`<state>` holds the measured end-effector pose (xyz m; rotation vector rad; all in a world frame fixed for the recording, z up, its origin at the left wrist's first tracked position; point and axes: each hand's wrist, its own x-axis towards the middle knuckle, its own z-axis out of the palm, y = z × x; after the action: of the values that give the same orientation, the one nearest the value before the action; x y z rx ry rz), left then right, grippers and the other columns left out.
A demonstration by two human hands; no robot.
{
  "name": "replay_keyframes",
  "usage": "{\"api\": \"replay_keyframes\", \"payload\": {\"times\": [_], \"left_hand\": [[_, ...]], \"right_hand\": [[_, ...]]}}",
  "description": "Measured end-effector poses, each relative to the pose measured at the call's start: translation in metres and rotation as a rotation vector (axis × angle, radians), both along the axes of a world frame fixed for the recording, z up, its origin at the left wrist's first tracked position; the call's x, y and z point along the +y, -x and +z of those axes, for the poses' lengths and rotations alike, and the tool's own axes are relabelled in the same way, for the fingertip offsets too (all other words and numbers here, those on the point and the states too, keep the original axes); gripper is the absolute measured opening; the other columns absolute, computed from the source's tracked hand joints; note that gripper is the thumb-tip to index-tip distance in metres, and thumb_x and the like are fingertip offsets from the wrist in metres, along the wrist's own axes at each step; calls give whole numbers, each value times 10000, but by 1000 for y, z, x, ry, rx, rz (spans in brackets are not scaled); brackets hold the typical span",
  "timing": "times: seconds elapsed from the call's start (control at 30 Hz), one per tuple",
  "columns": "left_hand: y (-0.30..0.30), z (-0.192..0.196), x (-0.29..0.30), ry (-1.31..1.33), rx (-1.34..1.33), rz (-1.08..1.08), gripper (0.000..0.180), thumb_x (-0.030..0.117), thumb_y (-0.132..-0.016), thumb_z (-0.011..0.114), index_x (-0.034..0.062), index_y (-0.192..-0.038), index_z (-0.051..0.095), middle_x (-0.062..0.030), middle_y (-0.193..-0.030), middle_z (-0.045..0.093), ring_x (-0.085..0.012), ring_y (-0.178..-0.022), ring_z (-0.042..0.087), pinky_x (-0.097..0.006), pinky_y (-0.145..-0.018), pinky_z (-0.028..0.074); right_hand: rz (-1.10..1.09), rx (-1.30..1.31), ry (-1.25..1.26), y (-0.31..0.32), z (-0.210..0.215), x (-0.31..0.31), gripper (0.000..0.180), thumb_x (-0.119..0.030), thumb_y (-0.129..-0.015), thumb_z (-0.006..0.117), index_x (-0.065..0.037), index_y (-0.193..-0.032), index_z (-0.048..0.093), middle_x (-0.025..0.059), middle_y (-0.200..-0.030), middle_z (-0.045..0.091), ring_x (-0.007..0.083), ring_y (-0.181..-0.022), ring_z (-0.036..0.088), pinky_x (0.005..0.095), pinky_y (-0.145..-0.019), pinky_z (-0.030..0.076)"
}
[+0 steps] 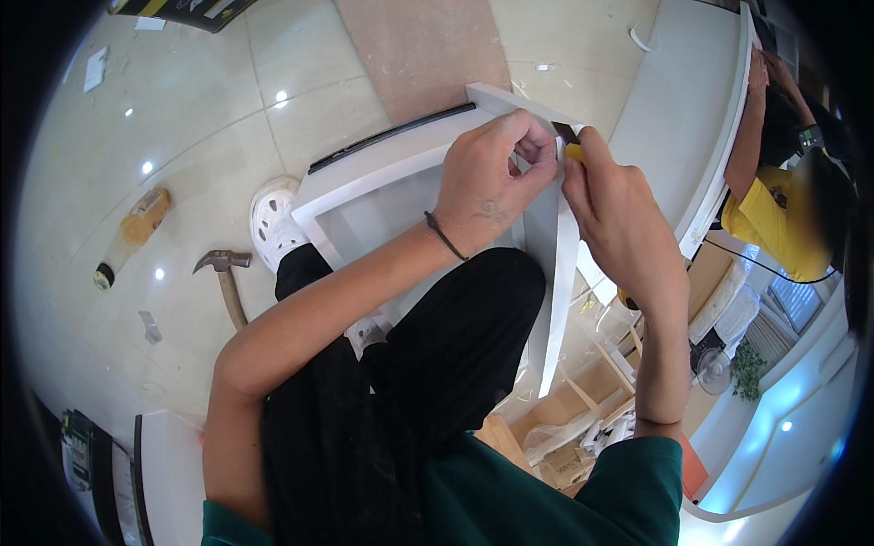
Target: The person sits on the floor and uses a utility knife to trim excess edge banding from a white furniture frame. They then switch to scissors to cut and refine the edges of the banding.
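Far left on the tiled floor, a brown bottle with a dark cap, lying on its side; near it a hammer with a wooden handle. Up at the top left edge, a dark flat package with yellow stripes, only partly in view. Further right, a white shoe just beside a white frame — propped against the black trousers, one corner raised toward the top of the view. Left hand at that raised corner, fingers curled close and pinching the frame's edge, a dark band round the wrist. Right hand just beside it, fingers shut narrow around a small yellow tool with a dark tip, tip touching the corner. Lower right, pale wooden pieces and clear wrapping in a heap. Far right — another person in a yellow top against a white surface.
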<state>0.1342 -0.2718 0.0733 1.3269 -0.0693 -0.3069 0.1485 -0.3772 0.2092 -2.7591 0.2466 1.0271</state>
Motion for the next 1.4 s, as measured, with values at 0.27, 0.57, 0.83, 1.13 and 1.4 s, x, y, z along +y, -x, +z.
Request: {"api": "replay_keyframes", "payload": {"times": [0.27,0.57,0.83,1.13,1.4], "left_hand": [[0,1,2,16,84,-61,108,94,-919,694,12,-921,624,-56,-830,711,-101,-774,684,-239,-628,501],[3,5,1,36,142,-61,93,76,-932,680,7,-919,619,-47,-825,702,-79,-776,676,-219,-622,490],[1,7,-1,46,159,-5,110,91,-888,705,11,-891,631,-66,-818,705,-133,-742,684,-267,-621,532],[11,-5,-7,72,168,17,109,91,-943,674,12,-1008,638,-30,-883,648,-69,-790,610,-214,-668,494],[24,44,38,157,9,-170,239,180,-1004,587,26,-1185,617,-12,-925,521,-101,-774,516,-229,-671,429]], "right_hand": [[39,9,39,-6,2,5,251,-226,-1033,512,22,-1028,476,286,-734,636,508,-750,628,548,-673,504],[72,10,6,-12,-2,2,299,-250,-1035,514,41,-975,488,295,-721,631,495,-723,632,521,-642,512],[44,-102,23,1,-10,1,265,-224,-1008,539,29,-982,462,278,-701,635,484,-676,633,520,-614,502],[-419,-429,-370,40,48,18,169,-57,-950,508,-9,-1093,431,192,-855,677,280,-715,685,385,-589,511],[-773,-234,-1157,97,31,-3,585,-245,-1082,448,-133,-1597,195,130,-815,628,148,-632,624,272,-571,530]]}}
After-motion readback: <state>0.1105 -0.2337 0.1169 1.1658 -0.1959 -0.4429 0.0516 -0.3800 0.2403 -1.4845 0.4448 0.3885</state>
